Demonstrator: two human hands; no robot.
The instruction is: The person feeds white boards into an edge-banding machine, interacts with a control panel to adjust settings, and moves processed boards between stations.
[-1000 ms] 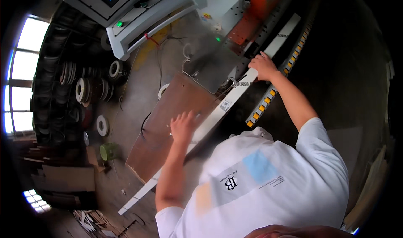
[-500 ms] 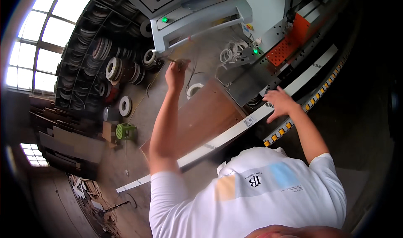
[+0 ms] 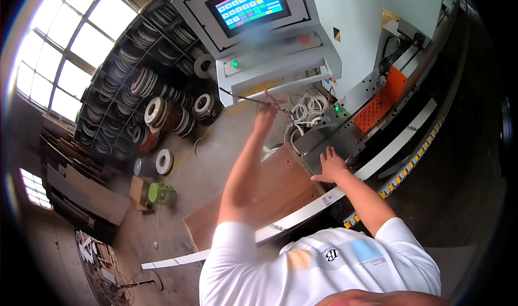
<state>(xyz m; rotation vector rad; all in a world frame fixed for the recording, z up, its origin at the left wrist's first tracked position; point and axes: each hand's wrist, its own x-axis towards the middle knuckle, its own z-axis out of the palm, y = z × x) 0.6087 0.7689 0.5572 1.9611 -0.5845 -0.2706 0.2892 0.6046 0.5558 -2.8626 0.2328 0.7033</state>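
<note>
My left hand [image 3: 264, 117] is closed round a long thin dark tool [image 3: 242, 96] with a reddish part at its grip; its exact kind is blurred. This hand is raised in front of the grey machine's control panel [image 3: 280, 55]. My right hand [image 3: 331, 167] is open, fingers spread, over the dark metal plate [image 3: 313, 152] at the machine's infeed; I cannot tell whether it touches. Below that hand runs a long narrow white board [image 3: 302, 214], its forearm crossing above it. Beside the board lies a brown panel [image 3: 243, 198].
An orange perforated guard [image 3: 372, 109] sits on the machine. Coiled white edging [image 3: 313, 111] lies by its base. A roller track with yellow blocks [image 3: 402, 179] curves along the right. Edging rolls [image 3: 156, 111] fill racks at the left, near a green stool [image 3: 161, 194].
My left hand has moved right with the dark tool. My right hand has shifted left and off the white board, toward the metal plate. The view has tilted up to the screen.
</note>
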